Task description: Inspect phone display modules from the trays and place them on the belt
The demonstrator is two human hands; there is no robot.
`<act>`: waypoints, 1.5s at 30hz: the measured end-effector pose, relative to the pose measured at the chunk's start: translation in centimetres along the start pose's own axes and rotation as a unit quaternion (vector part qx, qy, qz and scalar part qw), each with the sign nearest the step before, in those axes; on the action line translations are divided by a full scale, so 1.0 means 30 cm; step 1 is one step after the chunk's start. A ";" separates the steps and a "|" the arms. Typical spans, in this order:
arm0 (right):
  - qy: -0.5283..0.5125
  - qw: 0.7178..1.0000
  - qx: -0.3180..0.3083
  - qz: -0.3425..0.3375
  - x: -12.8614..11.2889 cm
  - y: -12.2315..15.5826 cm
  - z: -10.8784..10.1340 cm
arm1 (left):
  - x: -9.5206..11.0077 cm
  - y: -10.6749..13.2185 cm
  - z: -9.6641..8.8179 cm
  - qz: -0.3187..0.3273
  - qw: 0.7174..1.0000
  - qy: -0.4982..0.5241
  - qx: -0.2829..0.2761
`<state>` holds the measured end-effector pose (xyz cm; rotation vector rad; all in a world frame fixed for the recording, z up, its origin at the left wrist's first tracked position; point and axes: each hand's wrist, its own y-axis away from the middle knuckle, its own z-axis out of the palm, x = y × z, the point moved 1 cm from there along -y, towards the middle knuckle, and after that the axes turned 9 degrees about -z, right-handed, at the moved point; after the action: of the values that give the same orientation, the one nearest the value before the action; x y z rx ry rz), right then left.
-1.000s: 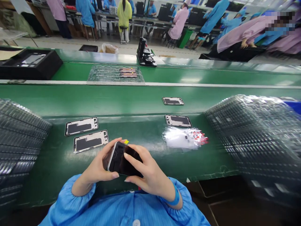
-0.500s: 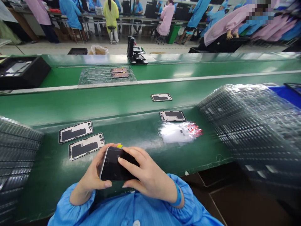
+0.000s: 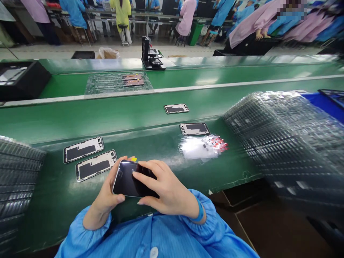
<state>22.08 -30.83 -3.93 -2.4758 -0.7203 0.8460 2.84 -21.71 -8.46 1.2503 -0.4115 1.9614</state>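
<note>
Both of my hands hold a black phone panel (image 3: 126,182) with a shiny face just above the near edge of the green bench (image 3: 150,150). My left hand (image 3: 106,199) wraps its left end, thumb underneath. My right hand (image 3: 166,191) grips the right end, with fingers laid across the glossy face. A small yellow tab (image 3: 133,158) sticks out behind the panel. Two phone frames (image 3: 83,148) (image 3: 96,165) lie to the left of my hands.
Two more frames (image 3: 194,128) (image 3: 176,108) lie ahead on the right, next to a heap of clear films with red tabs (image 3: 202,147). Tall stacks of clear trays stand at the left (image 3: 18,175) and right (image 3: 285,136). Other workers sit beyond the far conveyor.
The panel has tilted flatter in my hands and its glossy face now catches light. My view has shifted a little to the right and down.
</note>
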 end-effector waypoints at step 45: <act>-0.513 0.775 0.138 0.343 0.107 0.059 0.106 | 0.095 -0.049 0.008 -0.166 0.949 -0.268 0.018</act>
<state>22.76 -29.60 -8.57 -1.8080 0.1150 2.4431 3.42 -19.68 -6.04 1.7507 -0.3971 1.3375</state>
